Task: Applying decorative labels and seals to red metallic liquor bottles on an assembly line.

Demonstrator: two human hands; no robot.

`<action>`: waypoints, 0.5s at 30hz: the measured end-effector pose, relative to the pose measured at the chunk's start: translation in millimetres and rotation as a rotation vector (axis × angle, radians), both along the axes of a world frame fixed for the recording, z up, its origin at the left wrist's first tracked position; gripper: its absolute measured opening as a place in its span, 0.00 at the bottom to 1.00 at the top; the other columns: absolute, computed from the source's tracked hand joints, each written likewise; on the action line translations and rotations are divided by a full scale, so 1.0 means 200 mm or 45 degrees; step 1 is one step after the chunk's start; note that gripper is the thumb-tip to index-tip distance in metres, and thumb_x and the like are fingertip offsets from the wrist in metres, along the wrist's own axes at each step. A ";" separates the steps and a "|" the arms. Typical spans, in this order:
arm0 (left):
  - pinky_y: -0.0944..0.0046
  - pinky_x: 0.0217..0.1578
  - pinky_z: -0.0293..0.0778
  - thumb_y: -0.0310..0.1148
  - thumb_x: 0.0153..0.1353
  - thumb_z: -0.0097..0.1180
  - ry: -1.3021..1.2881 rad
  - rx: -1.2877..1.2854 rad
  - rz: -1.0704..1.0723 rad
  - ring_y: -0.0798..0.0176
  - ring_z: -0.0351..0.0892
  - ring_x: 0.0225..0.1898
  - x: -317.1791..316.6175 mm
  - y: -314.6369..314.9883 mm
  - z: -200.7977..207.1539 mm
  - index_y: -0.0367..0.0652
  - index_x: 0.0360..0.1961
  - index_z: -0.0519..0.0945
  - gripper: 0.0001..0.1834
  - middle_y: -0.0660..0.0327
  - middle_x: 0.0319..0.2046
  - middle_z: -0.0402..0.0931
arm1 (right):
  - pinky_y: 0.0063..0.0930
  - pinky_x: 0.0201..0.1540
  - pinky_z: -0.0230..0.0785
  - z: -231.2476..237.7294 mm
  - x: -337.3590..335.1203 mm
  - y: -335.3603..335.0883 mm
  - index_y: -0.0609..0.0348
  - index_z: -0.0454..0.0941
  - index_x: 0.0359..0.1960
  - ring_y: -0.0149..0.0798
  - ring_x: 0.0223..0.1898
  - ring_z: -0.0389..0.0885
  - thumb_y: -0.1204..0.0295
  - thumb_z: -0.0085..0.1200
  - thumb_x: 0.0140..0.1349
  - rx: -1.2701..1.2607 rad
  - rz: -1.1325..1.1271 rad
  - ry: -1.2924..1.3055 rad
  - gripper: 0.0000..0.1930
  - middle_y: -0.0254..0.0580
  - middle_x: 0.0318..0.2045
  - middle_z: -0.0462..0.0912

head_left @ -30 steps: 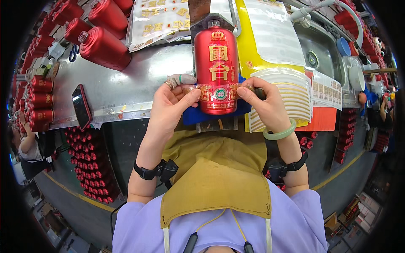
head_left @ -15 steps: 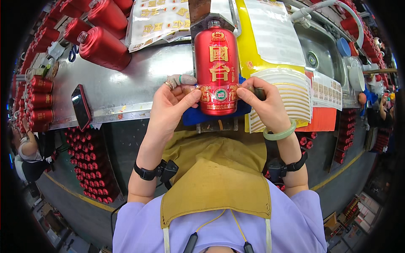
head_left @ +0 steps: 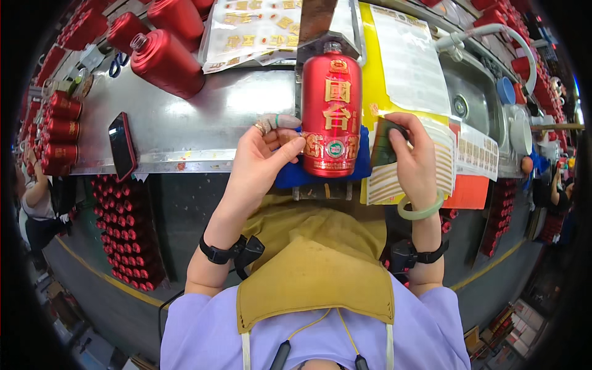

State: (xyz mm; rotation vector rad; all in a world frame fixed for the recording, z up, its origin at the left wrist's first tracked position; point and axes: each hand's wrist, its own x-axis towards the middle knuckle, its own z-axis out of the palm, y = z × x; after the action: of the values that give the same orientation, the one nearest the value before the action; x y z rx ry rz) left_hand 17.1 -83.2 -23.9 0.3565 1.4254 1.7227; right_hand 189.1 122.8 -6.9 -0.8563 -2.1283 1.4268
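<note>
A glossy red bottle (head_left: 333, 92) with raised gold characters and a clear neck lies in front of me on a blue cloth (head_left: 290, 172). Around its lower part runs a gold decorated band with a green-and-white round emblem (head_left: 335, 148). My left hand (head_left: 266, 148), with covered fingertips, is closed at the bottle's lower left edge, its thumb against the side. My right hand (head_left: 414, 154) is off the bottle, to its right, pinching a flat dark green scraper (head_left: 383, 143). Under that hand lies a sheet of curved gold strips (head_left: 439, 161).
More red bottles (head_left: 166, 65) stand at the back left, near sticker sheets (head_left: 250, 34). A phone (head_left: 122, 146) lies on the metal table (head_left: 203, 145). At right are a yellow board (head_left: 373, 68), white sheets (head_left: 410, 61), and a sink (head_left: 472, 80) with a faucet (head_left: 453, 42).
My right hand has left the bottle's lower right edge and moved right, turning so the dark green scraper shows. My left hand stays at the lower left edge. The whole view has shifted slightly.
</note>
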 end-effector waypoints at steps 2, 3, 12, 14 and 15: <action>0.66 0.45 0.76 0.27 0.69 0.65 0.023 -0.028 -0.006 0.68 0.80 0.46 0.00 -0.01 0.00 0.35 0.58 0.74 0.20 0.59 0.45 0.81 | 0.23 0.47 0.70 0.02 0.03 0.00 0.67 0.78 0.53 0.28 0.41 0.74 0.79 0.47 0.73 -0.089 0.005 0.061 0.12 0.37 0.44 0.80; 0.66 0.45 0.76 0.27 0.69 0.65 0.021 -0.024 0.011 0.68 0.80 0.46 0.01 -0.01 -0.01 0.35 0.58 0.74 0.20 0.59 0.45 0.81 | 0.23 0.47 0.70 0.05 0.03 -0.02 0.67 0.78 0.53 0.28 0.41 0.74 0.79 0.47 0.73 -0.086 0.023 0.059 0.12 0.37 0.44 0.80; 0.51 0.64 0.70 0.35 0.74 0.56 0.948 -0.058 0.509 0.50 0.71 0.65 0.14 -0.05 -0.17 0.37 0.68 0.71 0.25 0.45 0.68 0.68 | 0.44 0.63 0.69 0.04 -0.14 -0.29 0.69 0.63 0.73 0.58 0.60 0.74 0.66 0.83 0.39 0.623 0.168 -0.084 0.57 0.58 0.58 0.73; 0.46 0.68 0.62 0.44 0.75 0.53 1.287 -0.104 0.309 0.43 0.64 0.70 0.19 -0.07 -0.11 0.37 0.67 0.73 0.28 0.42 0.73 0.61 | 0.44 0.63 0.70 0.02 -0.13 -0.28 0.69 0.63 0.73 0.58 0.60 0.74 0.66 0.83 0.39 0.646 0.164 -0.063 0.57 0.58 0.58 0.73; 0.42 0.73 0.54 0.53 0.75 0.50 1.620 -0.148 0.094 0.36 0.56 0.75 0.21 -0.07 -0.09 0.36 0.67 0.74 0.32 0.39 0.77 0.54 | 0.44 0.63 0.70 0.01 -0.12 -0.28 0.69 0.63 0.72 0.58 0.61 0.75 0.66 0.83 0.39 0.671 0.158 -0.042 0.57 0.58 0.58 0.73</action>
State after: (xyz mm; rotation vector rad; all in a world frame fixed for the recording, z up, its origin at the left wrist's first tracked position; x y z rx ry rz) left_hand 58.2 -98.2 -41.6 1.5230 2.3817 1.4317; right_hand 164.6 67.0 -4.7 -0.5524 -2.4473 0.8307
